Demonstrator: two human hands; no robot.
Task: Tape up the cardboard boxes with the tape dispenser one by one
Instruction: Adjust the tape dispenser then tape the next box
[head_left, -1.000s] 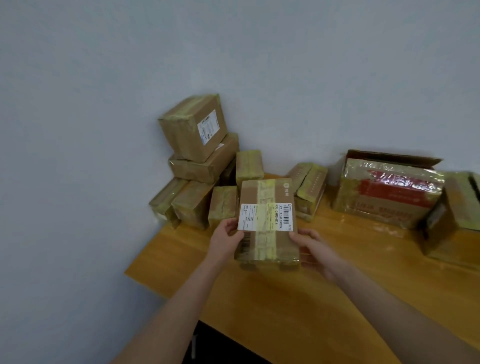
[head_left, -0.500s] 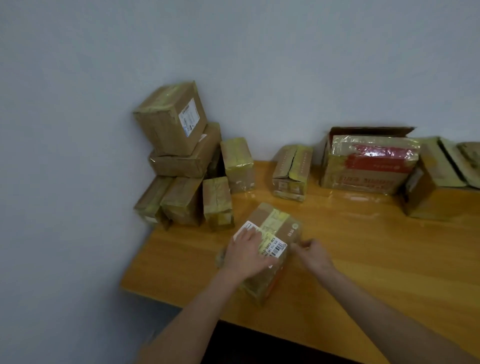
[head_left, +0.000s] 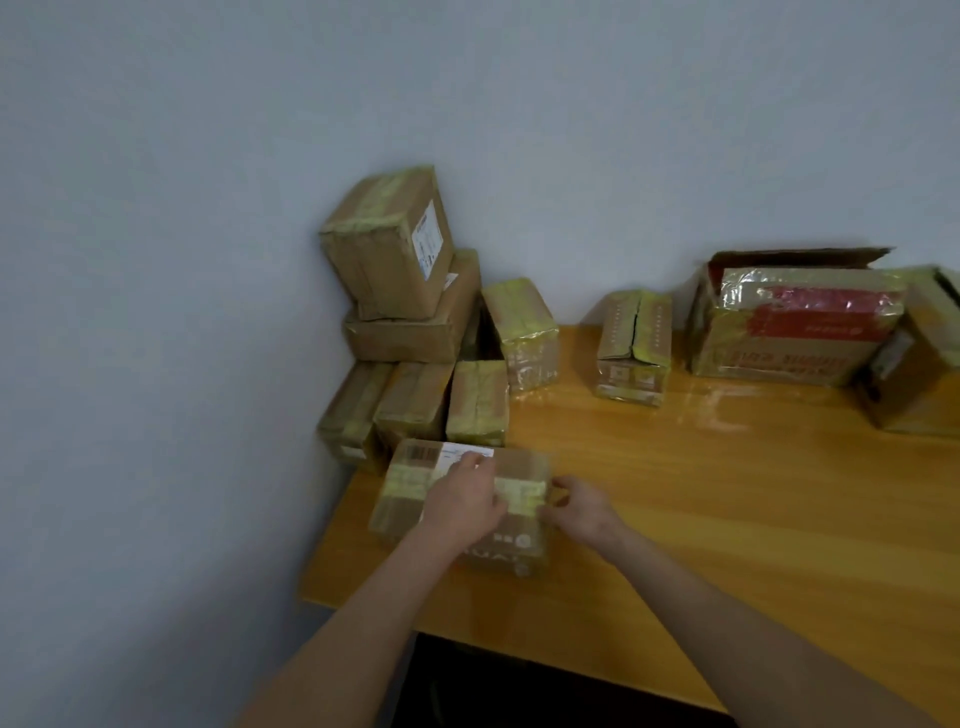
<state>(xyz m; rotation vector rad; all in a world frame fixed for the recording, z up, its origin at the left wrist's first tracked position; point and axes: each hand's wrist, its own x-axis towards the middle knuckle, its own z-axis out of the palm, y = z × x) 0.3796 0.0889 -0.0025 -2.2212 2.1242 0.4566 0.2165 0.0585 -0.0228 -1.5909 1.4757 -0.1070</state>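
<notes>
A flat cardboard box (head_left: 410, 483) with yellowish tape and a white label lies on the wooden table (head_left: 727, 509) near its left edge. My left hand (head_left: 465, 501) lies palm-down on the box top, fingers reaching toward the label. My right hand (head_left: 582, 506) touches the box's right side with curled fingers; the frame is blurred, so its hold is unclear. No tape dispenser is in view.
A pile of taped boxes (head_left: 405, 312) stands in the back left corner against the wall. A small box (head_left: 631, 348) stands alone at the back. A larger red-printed box (head_left: 789, 327) with an open flap and another box (head_left: 919, 364) sit at the back right.
The box was held up in both hands, then set down on the table and turned flat toward the left edge. My left hand shifted onto its top.
</notes>
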